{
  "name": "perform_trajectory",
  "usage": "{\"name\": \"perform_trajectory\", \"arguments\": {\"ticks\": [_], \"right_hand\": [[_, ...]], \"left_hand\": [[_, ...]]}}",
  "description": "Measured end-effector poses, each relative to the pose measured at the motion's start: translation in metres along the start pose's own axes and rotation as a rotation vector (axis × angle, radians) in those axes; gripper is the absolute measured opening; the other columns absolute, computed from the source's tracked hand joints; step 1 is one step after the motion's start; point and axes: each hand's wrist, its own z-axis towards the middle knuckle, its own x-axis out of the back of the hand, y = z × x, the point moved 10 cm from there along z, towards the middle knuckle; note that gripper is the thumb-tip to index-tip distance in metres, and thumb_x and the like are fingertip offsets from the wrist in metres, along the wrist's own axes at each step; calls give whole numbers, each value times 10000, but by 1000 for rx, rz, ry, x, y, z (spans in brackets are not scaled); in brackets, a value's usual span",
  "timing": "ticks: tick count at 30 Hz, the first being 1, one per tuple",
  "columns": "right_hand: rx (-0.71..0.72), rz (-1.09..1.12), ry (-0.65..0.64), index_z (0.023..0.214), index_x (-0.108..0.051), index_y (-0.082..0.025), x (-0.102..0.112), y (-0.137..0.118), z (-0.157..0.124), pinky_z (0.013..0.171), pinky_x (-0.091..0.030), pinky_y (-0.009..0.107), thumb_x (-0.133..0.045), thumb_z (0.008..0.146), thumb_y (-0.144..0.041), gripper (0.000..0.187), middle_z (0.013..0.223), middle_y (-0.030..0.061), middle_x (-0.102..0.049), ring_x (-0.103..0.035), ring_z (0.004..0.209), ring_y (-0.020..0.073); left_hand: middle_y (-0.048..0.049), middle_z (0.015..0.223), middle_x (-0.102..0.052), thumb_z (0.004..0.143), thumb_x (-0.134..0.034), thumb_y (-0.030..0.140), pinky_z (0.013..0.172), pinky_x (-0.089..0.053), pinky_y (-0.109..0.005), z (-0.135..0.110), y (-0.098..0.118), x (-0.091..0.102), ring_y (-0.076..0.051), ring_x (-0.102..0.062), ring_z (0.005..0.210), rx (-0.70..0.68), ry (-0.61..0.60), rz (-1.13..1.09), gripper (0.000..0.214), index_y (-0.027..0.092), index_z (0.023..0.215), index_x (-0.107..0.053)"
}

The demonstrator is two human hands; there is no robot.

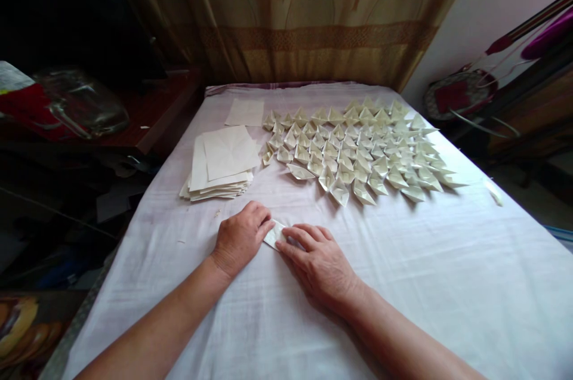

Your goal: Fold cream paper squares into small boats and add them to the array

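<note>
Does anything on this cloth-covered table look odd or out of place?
Mostly tidy. One folded paper boat lies tipped over, apart from the rows of paper boats, and small paper scraps lie loose near the right edge.

Small folded paper point(274, 234), seemingly flat

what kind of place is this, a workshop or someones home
Most likely a room in a home, used for paper folding. A patterned curtain hangs behind a white cloth-covered surface, and household clutter sits at both sides, including a glass jar on a dark wooden shelf.
</note>
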Motion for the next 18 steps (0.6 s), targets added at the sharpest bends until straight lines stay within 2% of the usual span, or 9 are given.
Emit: {"name": "perform_trajectory", "arguments": {"ticks": [5,13,18], "right_hand": [[5,-20,17,1196,-652,-258,2,-2,0,898,-383,385,-522,967,-222,266,1186,68,-668,-546,1107,242],[-37,1,-23,1195,-657,-277,-1,0,1,918,-383,382,-508,985,-239,260,1192,59,-673,-552,1126,238],[-52,-8,-35,1183,-664,-283,-1,0,2,917,-388,379,-508,992,-249,249,1189,54,-678,-559,1120,233]], "left_hand": [[12,1041,-646,974,-544,348,614,-440,-254,-1,2,-2,-156,-649,830,-4,-27,83,144,245,969,-645],[-21,963,-618,951,-553,252,819,-483,-294,-21,1,-1,-175,-611,883,-116,-64,4,77,203,911,-596],[-29,936,-620,925,-561,226,826,-485,-297,-19,-5,-2,-183,-604,884,-100,-79,-94,78,202,894,-628]]}}
